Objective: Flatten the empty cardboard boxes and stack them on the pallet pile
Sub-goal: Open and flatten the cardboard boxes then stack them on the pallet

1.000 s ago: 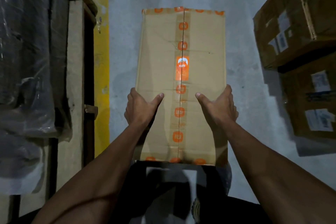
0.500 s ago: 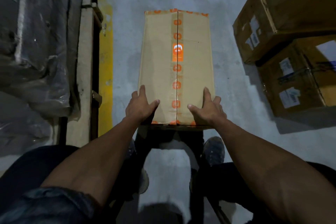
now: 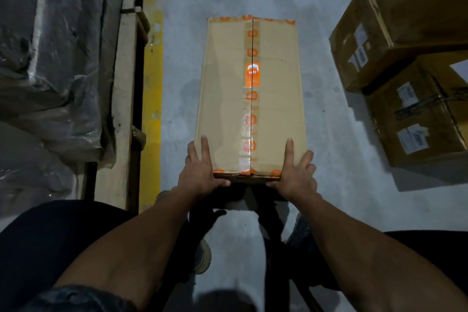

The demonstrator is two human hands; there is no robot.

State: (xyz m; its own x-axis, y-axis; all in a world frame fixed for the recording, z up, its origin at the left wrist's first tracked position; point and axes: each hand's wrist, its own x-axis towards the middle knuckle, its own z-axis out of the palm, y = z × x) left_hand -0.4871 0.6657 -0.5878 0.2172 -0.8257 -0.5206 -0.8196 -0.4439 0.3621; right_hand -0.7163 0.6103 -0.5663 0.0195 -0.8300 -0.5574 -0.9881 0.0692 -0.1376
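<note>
Cardboard box (image 3: 250, 99) stands on the concrete floor (image 3: 329, 134), seam taped — not yet flattened. Left hand (image 3: 196, 172) and right hand (image 3: 295, 175) grip its near corners; flattening and stacking remain.

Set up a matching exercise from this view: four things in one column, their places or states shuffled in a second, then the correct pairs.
Things:
1. taped box
2. yellow floor line
3. labelled boxes
4. plastic-wrapped load

Places or states:
A. far left, on a wooden pallet
B. stacked at the right edge
C. centre of the floor, near end gripped by the left hand and the right hand
D. runs between the pallet and the grey floor

Pairs: 1-C, 2-D, 3-B, 4-A
</note>
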